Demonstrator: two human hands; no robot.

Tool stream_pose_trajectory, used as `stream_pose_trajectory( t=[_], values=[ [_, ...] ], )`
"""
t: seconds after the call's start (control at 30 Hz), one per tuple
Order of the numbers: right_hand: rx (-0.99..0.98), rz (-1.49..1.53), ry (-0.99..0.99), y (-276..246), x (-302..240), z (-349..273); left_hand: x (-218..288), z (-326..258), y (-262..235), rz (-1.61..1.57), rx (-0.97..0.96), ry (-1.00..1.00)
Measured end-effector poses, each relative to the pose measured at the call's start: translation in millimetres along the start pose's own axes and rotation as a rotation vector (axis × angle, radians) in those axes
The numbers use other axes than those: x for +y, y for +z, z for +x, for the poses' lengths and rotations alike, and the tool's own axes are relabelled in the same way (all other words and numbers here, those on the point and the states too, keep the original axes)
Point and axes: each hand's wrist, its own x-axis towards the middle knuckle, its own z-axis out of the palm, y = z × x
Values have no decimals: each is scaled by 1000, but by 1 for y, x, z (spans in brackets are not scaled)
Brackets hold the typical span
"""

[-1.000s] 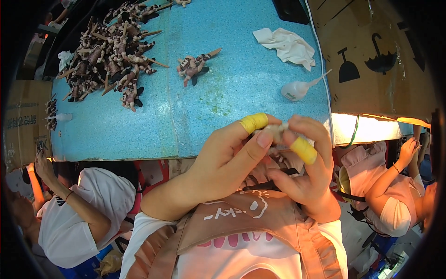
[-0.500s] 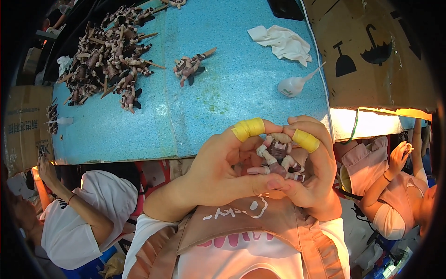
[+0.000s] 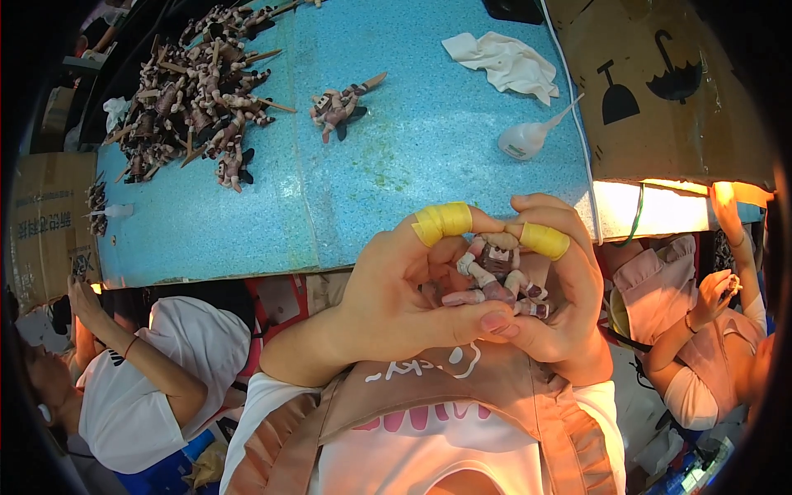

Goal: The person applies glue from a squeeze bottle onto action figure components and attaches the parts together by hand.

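A brown cardboard box (image 3: 660, 91) stands at two o'clock, past the right edge of the blue table (image 3: 412, 165); black handling symbols are printed on its side, an umbrella among them. A second brown carton (image 3: 45, 223) sits at nine o'clock, left of the table, with dark printing on its face.

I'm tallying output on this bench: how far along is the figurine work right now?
Done, it seems: one figurine lies alone on the blue table, apart from the rest. In hand: the left hand and right hand together grip a small figurine close to the apron. Left: a big heap of figurines at the table's far left, likely still waiting.
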Motion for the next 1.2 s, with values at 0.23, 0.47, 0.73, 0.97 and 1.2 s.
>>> stream_pose_trajectory(
  t=[0.23, 0.47, 0.73, 0.97, 1.2],
  values=[
    [160, 368, 277, 13, -17, 0, -6, 6, -7, 82, -101, 189],
    [114, -195, -75, 13, 0, -5, 0, 3, -1, -313, -34, -30],
    [116, -360, -192, 19, 0, 3, -4, 9, -6, -227, -27, -7],
    [60, -330, -111, 19, 0, 2, -6, 9, -12, -231, 36, 25],
    [50, -537, 115, 2, 26, 8, 33, 33, -67, 302, 251, -51]
  ],
)
